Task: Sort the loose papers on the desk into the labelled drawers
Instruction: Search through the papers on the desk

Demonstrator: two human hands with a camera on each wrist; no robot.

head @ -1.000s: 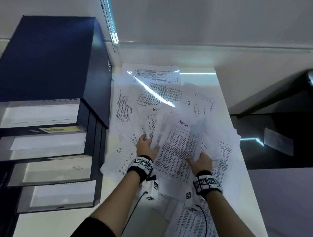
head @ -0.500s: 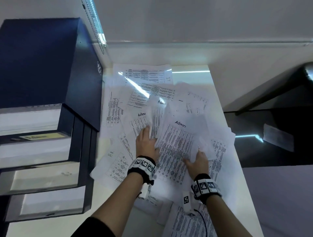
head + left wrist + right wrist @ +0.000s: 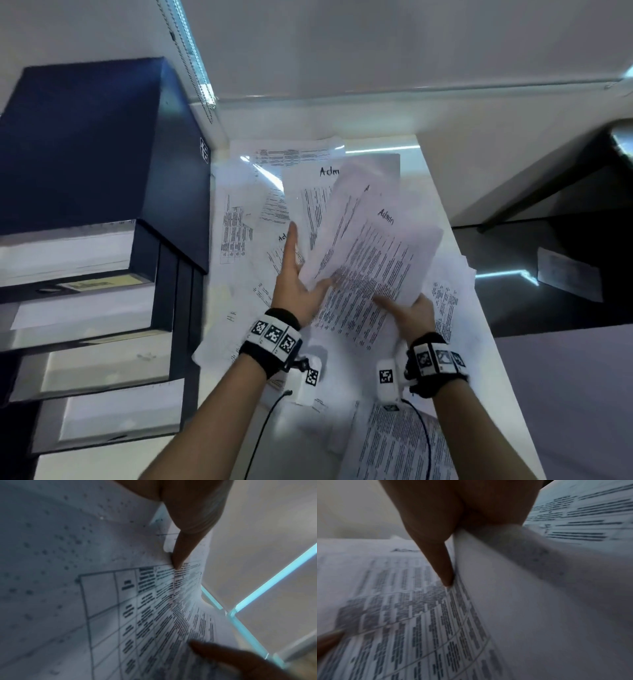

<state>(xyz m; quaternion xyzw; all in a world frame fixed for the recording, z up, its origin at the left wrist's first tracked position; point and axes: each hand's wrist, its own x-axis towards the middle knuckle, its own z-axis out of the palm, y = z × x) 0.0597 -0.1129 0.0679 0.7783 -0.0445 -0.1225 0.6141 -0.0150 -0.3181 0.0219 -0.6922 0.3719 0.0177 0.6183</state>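
My right hand [image 3: 416,313] pinches the lower edge of a raised bundle of Admin sheets [image 3: 370,260] between thumb and fingers [image 3: 447,577], while my left hand [image 3: 294,291] is nearly flat, its straight fingers [image 3: 178,561] pressing the bundle's left side, thumb on the print. Many loose papers [image 3: 236,236] are spread on the worktop [image 3: 428,192], so I judge the sorting mostly undone, and the drawer unit [image 3: 96,260] with its yellow label [image 3: 99,284] waits at left. Only the head view shows the drawers; the wrist views show the finger contact.
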